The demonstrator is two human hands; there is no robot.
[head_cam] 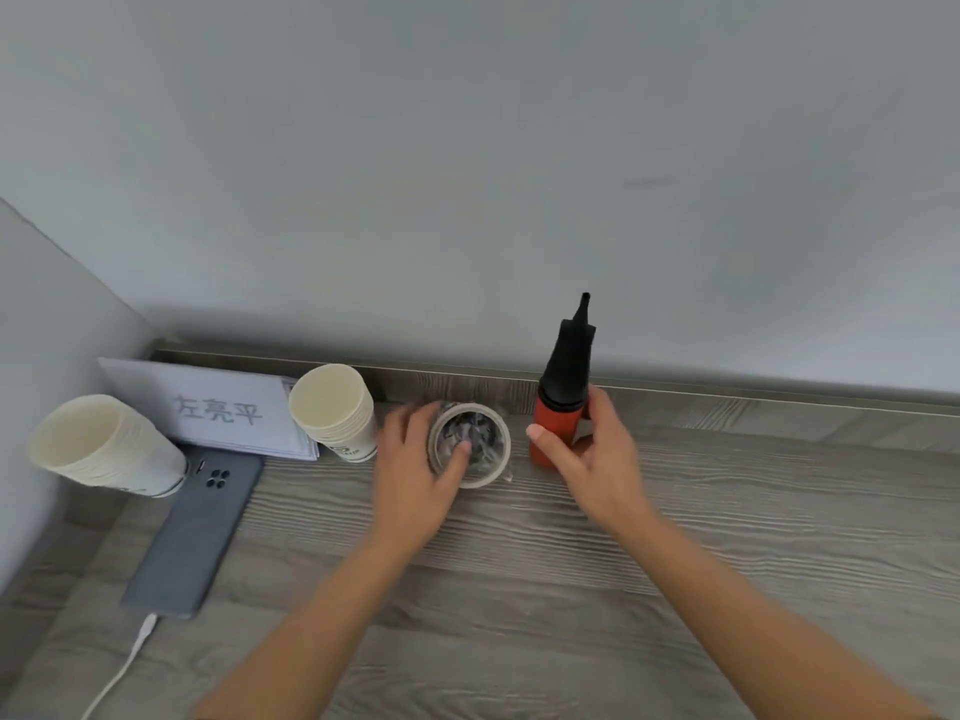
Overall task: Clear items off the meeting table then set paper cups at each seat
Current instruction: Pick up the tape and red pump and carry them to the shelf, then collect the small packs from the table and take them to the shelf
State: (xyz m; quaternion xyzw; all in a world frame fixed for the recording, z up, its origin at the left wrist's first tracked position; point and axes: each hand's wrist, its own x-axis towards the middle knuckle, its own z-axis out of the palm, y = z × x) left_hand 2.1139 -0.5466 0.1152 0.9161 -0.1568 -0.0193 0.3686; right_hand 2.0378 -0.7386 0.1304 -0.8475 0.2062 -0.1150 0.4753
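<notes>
A roll of tape [485, 478] lies flat on the grey wooden table [519, 589], with small dark clips inside its ring. My left hand [418, 470] grips the roll, thumb inside the ring. My right hand [587, 449] is curled around a red bottle with a tall black nozzle [558, 402], which stands upright near the wall; thumb and fingers sit on either side of it. Two stacks of paper cups stand to the left: one stack [335, 413] next to the tape and one stack [98, 449] at the far left.
A white name card with printed characters [218, 407] leans against the wall between the cup stacks. A grey phone [195, 532] lies face down with a white cable [122, 672] plugged in. Walls close off the back and the left side.
</notes>
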